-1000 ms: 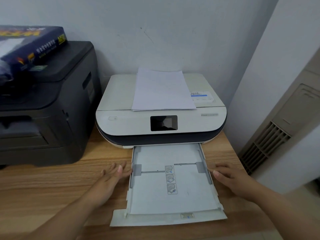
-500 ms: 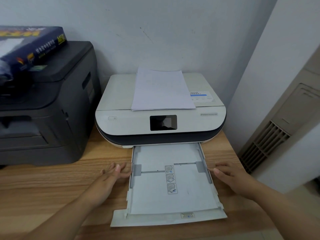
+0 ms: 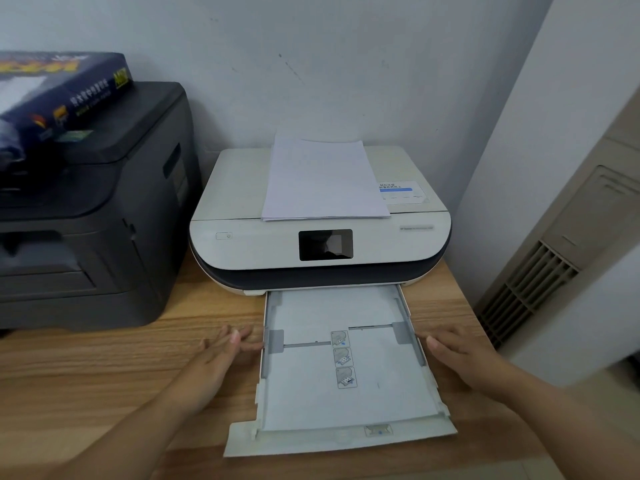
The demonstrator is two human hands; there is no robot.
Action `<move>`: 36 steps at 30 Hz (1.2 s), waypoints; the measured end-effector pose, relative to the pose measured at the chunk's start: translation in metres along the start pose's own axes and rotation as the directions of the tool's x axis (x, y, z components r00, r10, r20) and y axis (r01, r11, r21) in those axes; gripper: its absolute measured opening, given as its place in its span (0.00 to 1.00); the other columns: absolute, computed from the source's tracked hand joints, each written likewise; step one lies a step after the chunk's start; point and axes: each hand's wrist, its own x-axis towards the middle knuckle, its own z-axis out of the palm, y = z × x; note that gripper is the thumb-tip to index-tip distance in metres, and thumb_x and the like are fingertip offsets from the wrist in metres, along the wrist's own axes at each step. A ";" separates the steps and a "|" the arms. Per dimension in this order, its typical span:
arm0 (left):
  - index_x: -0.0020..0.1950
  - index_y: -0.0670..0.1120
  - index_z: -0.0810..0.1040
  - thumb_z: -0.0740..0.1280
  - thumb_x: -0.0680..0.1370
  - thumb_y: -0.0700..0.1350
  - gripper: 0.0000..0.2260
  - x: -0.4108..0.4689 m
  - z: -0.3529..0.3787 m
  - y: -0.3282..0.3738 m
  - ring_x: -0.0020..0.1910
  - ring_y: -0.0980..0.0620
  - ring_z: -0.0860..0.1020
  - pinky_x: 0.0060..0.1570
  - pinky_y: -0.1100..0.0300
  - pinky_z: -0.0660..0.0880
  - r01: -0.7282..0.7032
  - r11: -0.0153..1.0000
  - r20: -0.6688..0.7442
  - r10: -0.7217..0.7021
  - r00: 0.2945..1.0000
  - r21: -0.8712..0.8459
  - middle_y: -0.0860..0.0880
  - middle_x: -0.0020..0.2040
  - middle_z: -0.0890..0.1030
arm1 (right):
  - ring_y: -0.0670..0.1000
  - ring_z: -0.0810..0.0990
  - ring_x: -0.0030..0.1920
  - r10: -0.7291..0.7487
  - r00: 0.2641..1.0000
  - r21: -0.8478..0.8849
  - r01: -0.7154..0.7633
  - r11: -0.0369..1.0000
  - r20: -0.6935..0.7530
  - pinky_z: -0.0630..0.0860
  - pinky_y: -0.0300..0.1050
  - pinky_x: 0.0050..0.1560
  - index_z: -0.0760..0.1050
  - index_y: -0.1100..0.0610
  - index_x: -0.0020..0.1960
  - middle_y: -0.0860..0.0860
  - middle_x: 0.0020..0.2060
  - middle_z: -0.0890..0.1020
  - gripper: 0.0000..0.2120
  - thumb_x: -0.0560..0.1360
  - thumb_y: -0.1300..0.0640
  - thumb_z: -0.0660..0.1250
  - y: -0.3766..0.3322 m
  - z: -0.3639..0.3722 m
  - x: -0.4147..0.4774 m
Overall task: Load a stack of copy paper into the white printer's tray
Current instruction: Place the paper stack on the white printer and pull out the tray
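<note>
The white printer [image 3: 242, 244] stands on a wooden desk against the wall. A thin stack of copy paper [image 3: 323, 181] lies flat on its lid. Its paper tray [image 3: 343, 439] is pulled out toward me, with no paper in it, and its grey width guides are visible. My left hand [image 3: 214, 358] rests open on the desk by the tray's left side, fingertips close to the left guide. My right hand [image 3: 464, 358] lies open by the tray's right side, fingertips near the right edge. Neither hand holds anything.
A large dark grey printer [image 3: 86, 220] stands to the left, with a blue wrapped ream of paper [image 3: 59, 88] on top. A beige unit with vent slats [image 3: 540, 282] stands right of the desk [image 3: 86, 375]. The wall is close behind.
Both hands stay beside the tray with only slight shifts of the fingers. The paper and tray have not moved.
</note>
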 end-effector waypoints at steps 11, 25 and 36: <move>0.53 0.59 0.78 0.40 0.75 0.67 0.29 0.001 0.000 -0.005 0.71 0.65 0.51 0.69 0.63 0.38 -0.026 0.999 -0.005 0.026 1.000 0.025 0.61 0.71 0.65 | 0.46 0.62 0.67 0.009 1.000 -0.051 -0.008 0.999 0.017 0.58 0.46 0.70 0.71 0.44 0.66 0.41 0.65 0.64 0.19 0.79 0.43 0.52 -0.001 0.001 -0.003; 0.50 0.61 0.77 0.42 0.78 0.61 0.24 0.000 0.000 -0.003 0.70 0.65 0.51 0.69 0.64 0.39 -0.040 0.998 -0.007 0.040 0.999 0.045 0.64 0.67 0.64 | 0.42 0.62 0.62 0.007 0.999 0.005 -0.007 1.000 0.053 0.58 0.40 0.64 0.71 0.47 0.66 0.40 0.62 0.64 0.18 0.79 0.45 0.54 -0.003 -0.005 -0.004; 0.54 0.59 0.77 0.43 0.79 0.55 0.22 -0.004 -0.003 0.006 0.69 0.65 0.52 0.69 0.63 0.41 -0.016 0.998 0.016 0.015 1.000 0.056 0.66 0.66 0.62 | 0.41 0.61 0.65 -0.018 0.992 -0.010 0.019 1.000 0.128 0.56 0.38 0.65 0.69 0.42 0.67 0.41 0.66 0.64 0.17 0.79 0.46 0.55 -0.006 -0.010 -0.008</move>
